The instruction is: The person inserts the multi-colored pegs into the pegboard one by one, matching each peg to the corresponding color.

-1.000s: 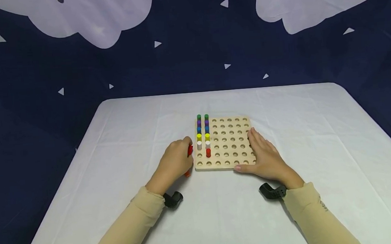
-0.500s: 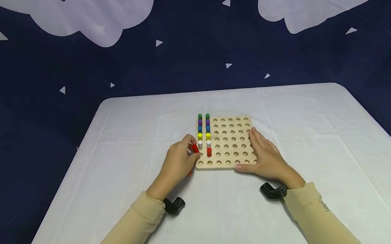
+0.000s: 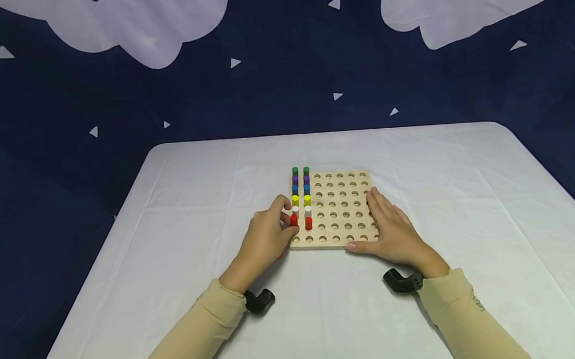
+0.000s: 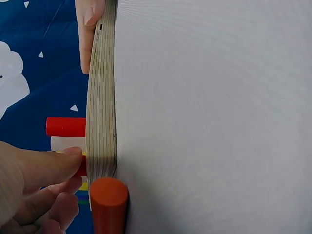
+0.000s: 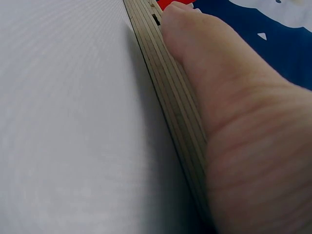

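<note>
A wooden pegboard (image 3: pixel 340 220) with rows of holes lies mid-table. My left hand (image 3: pixel 265 234) pinches a red peg (image 3: pixel 293 220) between thumb and fingers, upright at the left column just in front of the white peg (image 3: pixel 296 210). In the left wrist view the thumb covers part of this red peg (image 4: pixel 82 168); its lower end meets the board. A second red peg (image 3: pixel 308 223) stands in the neighbouring column. My right hand (image 3: pixel 393 233) rests along the board's right edge, fingers extended and thumb at the front corner.
Yellow (image 3: pixel 307 200), blue, purple and green pegs stand behind the white ones in both left columns. An orange peg (image 4: pixel 109 204) lies on the table against the board's left side, mostly under my left hand. White cloth covers the table (image 3: pixel 327 321).
My left hand has lifted the red peg from beside the board, moved it right over the left column and turned it upright at a hole. The right hand has stayed in place.
</note>
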### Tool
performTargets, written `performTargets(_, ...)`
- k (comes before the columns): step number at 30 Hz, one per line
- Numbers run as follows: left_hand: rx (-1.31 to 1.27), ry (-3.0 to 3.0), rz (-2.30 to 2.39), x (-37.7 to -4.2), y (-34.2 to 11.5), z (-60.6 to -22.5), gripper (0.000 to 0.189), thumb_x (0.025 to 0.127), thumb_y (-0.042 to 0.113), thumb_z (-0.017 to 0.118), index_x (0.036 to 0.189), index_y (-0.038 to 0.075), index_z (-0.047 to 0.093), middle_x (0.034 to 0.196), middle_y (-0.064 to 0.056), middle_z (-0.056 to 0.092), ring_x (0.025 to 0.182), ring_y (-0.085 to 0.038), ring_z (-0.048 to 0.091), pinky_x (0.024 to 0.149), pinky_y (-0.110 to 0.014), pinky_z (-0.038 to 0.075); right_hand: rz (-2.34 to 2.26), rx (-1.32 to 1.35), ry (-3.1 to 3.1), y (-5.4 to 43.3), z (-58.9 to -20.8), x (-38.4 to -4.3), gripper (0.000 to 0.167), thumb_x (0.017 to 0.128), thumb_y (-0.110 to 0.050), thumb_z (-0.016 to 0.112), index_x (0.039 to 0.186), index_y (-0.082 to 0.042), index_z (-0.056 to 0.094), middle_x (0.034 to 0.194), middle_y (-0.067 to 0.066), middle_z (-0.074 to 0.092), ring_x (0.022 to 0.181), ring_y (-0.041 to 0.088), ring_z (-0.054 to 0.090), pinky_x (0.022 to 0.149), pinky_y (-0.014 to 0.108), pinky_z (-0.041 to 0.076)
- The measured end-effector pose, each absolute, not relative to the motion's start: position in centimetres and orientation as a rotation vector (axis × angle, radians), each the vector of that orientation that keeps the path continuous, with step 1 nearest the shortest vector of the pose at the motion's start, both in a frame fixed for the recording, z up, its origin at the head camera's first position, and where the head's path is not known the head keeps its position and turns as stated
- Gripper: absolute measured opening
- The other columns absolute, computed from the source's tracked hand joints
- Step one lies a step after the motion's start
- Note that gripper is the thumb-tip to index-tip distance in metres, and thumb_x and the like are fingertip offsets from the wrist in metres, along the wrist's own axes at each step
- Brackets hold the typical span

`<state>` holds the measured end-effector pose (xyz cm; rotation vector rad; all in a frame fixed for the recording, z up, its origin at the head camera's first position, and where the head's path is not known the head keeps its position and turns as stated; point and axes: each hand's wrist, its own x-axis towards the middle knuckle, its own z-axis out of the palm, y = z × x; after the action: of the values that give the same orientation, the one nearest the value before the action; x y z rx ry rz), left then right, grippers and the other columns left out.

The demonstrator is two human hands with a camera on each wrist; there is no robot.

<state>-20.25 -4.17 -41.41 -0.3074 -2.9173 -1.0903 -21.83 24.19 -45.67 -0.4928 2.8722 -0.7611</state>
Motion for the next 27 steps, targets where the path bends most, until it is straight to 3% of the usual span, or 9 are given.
performTargets(8,-0.303,-2.95,-1.136,-20.4,-4.1,-41.5,0.041,0.087,0.01,0.076,0.121,0.011,0.052,0.096,-0.008,0.073,0.04,-0.007,0.054,0.044,-0.024,0.046,-0.776,-0.49,2.88,24.2,-45.7,-21.8,0.132,0.073,-0.072,0.073,0.159,-0.006,-0.003,0.167,0.015,-0.006,0.155,0.037,0.001,0.121,0.059,0.005)
performTargets(18,-0.279,-2.956,-1.182,-20.4,-4.4,-41.7,0.039,0.085,0.01,0.078,0.116,0.013,0.055,0.099,-0.007,0.073,0.054,-0.009,0.059,0.046,-0.024,0.048,-0.764,-0.484,2.867,24.2,-45.8,-21.9,0.133,0.072,-0.073,0.072,0.158,-0.006,-0.004,0.167,0.014,-0.008,0.155,0.035,-0.001,0.122,0.059,0.004)
performTargets(23,-0.268,-2.958,-1.125,-19.9,-5.1,-41.3,0.042,0.084,0.014,0.08,0.119,0.013,0.056,0.098,-0.005,0.071,0.067,-0.012,0.06,0.057,-0.026,0.05,-0.757,-0.48,2.864,24.2,-45.8,-21.8,0.133,0.072,-0.073,0.072,0.158,-0.007,-0.005,0.167,0.014,-0.008,0.155,0.036,-0.001,0.122,0.059,0.004)
performTargets(27,-0.208,-3.006,-1.0,-19.3,-6.1,-40.7,0.045,0.086,0.019,0.079,0.124,0.011,0.056,0.088,-0.003,0.066,0.068,-0.014,0.056,0.061,-0.028,0.046,-0.758,-0.486,2.865,24.2,-45.6,-21.8,0.132,0.073,-0.072,0.072,0.158,-0.006,-0.005,0.167,0.014,-0.008,0.155,0.036,0.0,0.122,0.059,0.004)
